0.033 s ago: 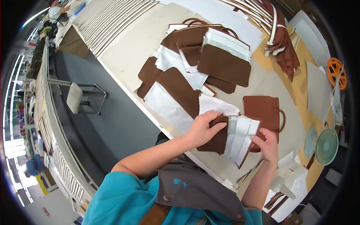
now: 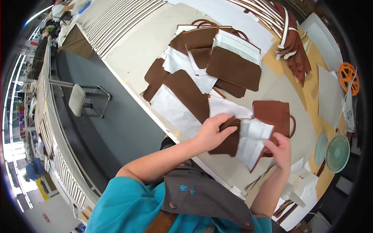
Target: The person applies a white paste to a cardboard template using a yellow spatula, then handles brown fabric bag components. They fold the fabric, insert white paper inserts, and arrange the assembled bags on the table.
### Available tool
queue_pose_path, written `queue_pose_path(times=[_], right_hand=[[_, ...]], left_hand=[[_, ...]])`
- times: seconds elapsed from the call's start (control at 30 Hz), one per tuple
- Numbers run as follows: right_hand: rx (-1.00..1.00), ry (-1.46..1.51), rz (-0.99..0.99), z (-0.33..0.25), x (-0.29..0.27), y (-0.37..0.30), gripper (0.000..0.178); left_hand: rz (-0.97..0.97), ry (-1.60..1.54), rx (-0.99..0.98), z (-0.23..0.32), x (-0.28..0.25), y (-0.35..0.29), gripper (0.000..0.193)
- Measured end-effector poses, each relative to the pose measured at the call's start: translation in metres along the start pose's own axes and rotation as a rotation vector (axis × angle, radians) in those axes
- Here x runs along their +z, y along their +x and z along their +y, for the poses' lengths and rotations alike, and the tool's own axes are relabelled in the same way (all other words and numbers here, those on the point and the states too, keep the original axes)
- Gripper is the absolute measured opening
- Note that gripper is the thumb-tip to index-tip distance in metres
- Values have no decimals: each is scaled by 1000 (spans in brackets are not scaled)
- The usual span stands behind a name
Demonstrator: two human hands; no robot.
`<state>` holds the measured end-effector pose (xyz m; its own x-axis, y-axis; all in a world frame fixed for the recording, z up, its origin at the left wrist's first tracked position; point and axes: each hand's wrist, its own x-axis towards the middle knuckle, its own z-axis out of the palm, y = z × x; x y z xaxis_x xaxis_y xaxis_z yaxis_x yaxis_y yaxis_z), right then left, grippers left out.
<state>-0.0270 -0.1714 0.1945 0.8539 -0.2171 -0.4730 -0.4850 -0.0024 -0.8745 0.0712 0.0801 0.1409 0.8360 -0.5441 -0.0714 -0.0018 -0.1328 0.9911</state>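
A brown bag panel point(image 2: 253, 136) with white backing strips is held just above the table between my two hands. My left hand point(image 2: 217, 132) is closed around a bunched fold of its brown fabric point(image 2: 227, 145). At the other side, my right hand point(image 2: 280, 149) pinches the panel's reddish-brown edge; its fingertips are slightly blurred. Beyond my right hand lies a reddish-brown bag piece point(image 2: 271, 109) with a loop handle, partly covered by the panel. A white cloth piece point(image 2: 227, 107) sits just beyond my left hand.
Overlapping brown and white bag pieces point(image 2: 235, 70) cover the table's middle. Reddish-brown straps point(image 2: 294, 62) hang together at the far right. A green fan point(image 2: 337, 153) and a white machine point(image 2: 301, 180) stand at the right. A stool point(image 2: 77, 100) is left of the table point(image 2: 128, 66).
My right hand and the panel edge have shifted slightly right. My left hand keeps its hold and has moved very little. The whole view has shifted a touch.
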Motion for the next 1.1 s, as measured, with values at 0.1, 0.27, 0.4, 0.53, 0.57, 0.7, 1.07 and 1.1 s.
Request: queue_pose_path(times=[0.1,0.27,0.4,0.53,0.57,0.7,1.07,1.1], right_hand=[[-216,-171,188,-43,-14,-18,15],[-564,-324,608,-71,12,-26,19],[-498,-546,533,-29,78,13,31],[-356,-348,497,60,136,46,31],[-387,-433,510,66,148,46,29],[-425,-369,655,55,145,35,30],[-141,-524,399,-97,92,13,27],[-199,-593,497,-99,84,35,29]], left_hand=[[-31,-114,-7,21,-11,4,31],[-44,-156,101,10,-29,-8,26],[-112,20,71,-25,-76,-52,18],[-144,291,22,-65,-148,-123,15],[-134,360,13,-74,-170,-145,14],[-54,389,-288,-115,-257,-225,16],[644,182,-929,-364,-408,-494,13],[614,286,-1037,-384,-411,-533,13]])
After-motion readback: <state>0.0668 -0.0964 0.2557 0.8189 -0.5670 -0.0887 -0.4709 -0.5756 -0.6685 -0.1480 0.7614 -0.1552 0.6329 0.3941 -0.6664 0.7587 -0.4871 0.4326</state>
